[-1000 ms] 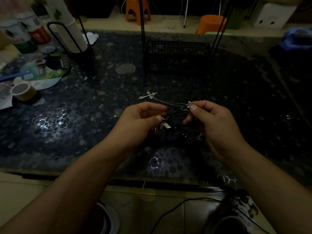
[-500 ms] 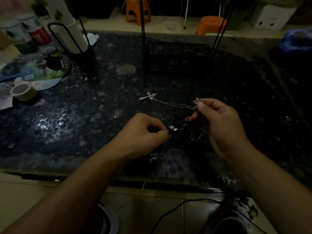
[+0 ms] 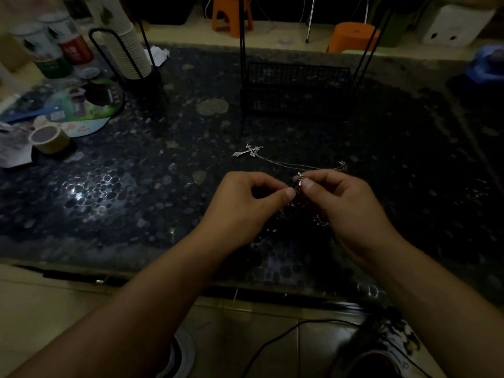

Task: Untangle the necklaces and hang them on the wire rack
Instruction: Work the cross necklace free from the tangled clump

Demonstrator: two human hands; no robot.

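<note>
Over the near middle of the dark, pebble-patterned glossy bench [image 3: 136, 192], the left hand [image 3: 245, 205] and the right hand [image 3: 346, 205] meet fingertip to fingertip, each with its fingers curled in a pinch. Between them sits the tangled bunch of thin silver necklaces [image 3: 298, 184]: the right hand's thumb and forefinger hold a small silver clasp, while the left hand's thumb presses on a strand just beside it. More loops of chain hang beneath the hands, too dim to separate. One fine chain runs from the pinch toward the far side of the bench and ends in an ornate silver cross pendant [image 3: 247, 151], which lies flat on the surface. Beyond it, near the far edge, stands the black wire rack [image 3: 296, 88], a mesh basket with thin upright rods, with no necklaces visible on it. At the left edge lie a roll of beige tape [image 3: 49, 139] and a stack of white paper cups [image 3: 131, 53] in a black wire holder.
</note>
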